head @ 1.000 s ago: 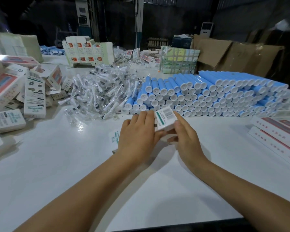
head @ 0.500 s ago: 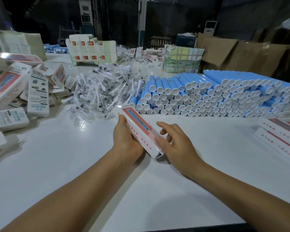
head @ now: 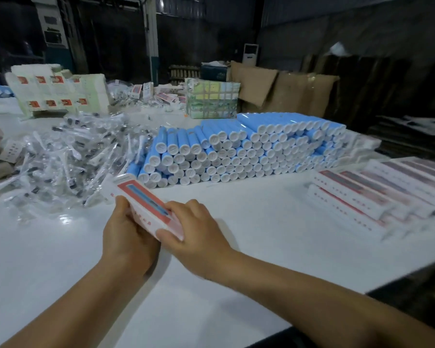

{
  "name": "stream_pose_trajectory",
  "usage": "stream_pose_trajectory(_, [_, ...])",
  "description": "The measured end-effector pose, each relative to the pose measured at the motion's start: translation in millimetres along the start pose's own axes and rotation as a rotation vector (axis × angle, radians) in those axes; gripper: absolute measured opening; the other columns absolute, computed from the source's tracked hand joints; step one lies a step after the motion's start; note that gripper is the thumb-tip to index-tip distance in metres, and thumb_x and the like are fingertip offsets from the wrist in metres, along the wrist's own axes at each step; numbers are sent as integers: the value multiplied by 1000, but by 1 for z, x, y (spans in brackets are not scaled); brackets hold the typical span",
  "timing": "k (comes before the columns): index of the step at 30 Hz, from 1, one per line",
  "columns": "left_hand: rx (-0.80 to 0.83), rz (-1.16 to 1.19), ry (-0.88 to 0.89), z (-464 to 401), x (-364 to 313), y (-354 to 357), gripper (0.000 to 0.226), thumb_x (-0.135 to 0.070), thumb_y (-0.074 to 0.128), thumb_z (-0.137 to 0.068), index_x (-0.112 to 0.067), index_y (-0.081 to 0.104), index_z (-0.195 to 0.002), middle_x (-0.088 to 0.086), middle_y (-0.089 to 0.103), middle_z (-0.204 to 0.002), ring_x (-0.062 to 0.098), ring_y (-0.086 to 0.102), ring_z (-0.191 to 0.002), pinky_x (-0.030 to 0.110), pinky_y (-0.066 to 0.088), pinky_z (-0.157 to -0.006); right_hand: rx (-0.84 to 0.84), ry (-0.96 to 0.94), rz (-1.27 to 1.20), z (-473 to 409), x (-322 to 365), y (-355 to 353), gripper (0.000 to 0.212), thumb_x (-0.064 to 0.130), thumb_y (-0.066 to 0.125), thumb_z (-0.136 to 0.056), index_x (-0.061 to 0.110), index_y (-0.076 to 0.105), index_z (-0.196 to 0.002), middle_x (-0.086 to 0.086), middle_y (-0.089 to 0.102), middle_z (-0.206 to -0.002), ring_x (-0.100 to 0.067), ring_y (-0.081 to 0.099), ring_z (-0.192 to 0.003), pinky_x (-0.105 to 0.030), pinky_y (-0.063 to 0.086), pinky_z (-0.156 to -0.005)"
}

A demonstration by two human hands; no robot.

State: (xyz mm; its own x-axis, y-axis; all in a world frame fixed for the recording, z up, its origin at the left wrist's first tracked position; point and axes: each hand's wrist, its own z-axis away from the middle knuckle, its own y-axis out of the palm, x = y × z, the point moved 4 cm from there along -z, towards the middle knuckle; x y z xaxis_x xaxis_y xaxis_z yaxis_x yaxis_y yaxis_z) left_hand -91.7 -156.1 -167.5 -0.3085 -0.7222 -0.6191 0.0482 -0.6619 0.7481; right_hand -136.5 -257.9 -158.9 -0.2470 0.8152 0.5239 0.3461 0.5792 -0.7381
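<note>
1. A long white cardboard box with a red front panel and a blue stripe printed down it (head: pixel 146 209) is held in both hands just above the white surface (head: pixel 261 242), about midway between its left and right edges and towards the near edge.
2. The box lies tilted, with its far end pointing to the far-left corner and its near end between the two hands.
3. The left hand (head: pixel 128 239) holds the box from the left and below. Its grip is wrapped round the long side, with the thumb on the upper edge.
4. The right hand (head: pixel 199 232) has its grip clasped on the near end, fingers curled over the red panel and thumb against the end flap.
5. A row of small red characters runs along the box's white side, too blurred to read.
6. A stack of light blue tubes with white round caps (head: pixel 236 151) lies across the middle of the surface beyond the hands, caps facing the camera.
7. A heap of clear plastic sachets holding white and black brush heads (head: pixel 68 162) lies towards the left edge.
8. Rows of matching white-and-red boxes (head: pixel 377 197) lie flat at the right edge. Their print is unreadable.
9. A tape-bound bundle of green and yellow packs (head: pixel 212 99) stands near the far edge.
</note>
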Motion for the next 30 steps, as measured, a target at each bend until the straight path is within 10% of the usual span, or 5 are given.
stream_pose_trajectory(9, [147,-282,14,-37,3,-24,54,-58,38,-94,-11,64,-102,9,72,-101,26,64,-99,49,47,-81,-224,37,186,-4,-44,-106,46,43,59,-88,22,55,-129,-5,49,-101,-22,44,-99,-28,33,-80])
stream_pose_trajectory(17, [262,-365,38,-47,3,-30,63,-71,72,-50,-22,77,-90,5,74,-100,25,72,-84,50,58,-68,-347,577,734,63,-178,-270,48,48,52,-92,22,52,-132,-6,46,-120,-25,48,-109,-34,40,-91])
stream_pose_trajectory(22, [224,-374,51,-42,3,-28,48,-61,54,-75,-22,77,-93,8,72,-103,26,73,-80,48,58,-65,-314,916,995,113,-242,-326,40,43,42,-95,26,54,-130,-13,46,-128,-32,35,-122,-41,32,-98])
stream_pose_trajectory(30, [269,-495,52,-9,12,-5,21,-19,54,-90,-4,68,-92,6,68,-68,13,63,-55,22,55,-53,-405,927,947,104,-245,-339,35,34,42,-93,21,64,-117,-17,54,-121,-38,44,-114,-45,38,-95])
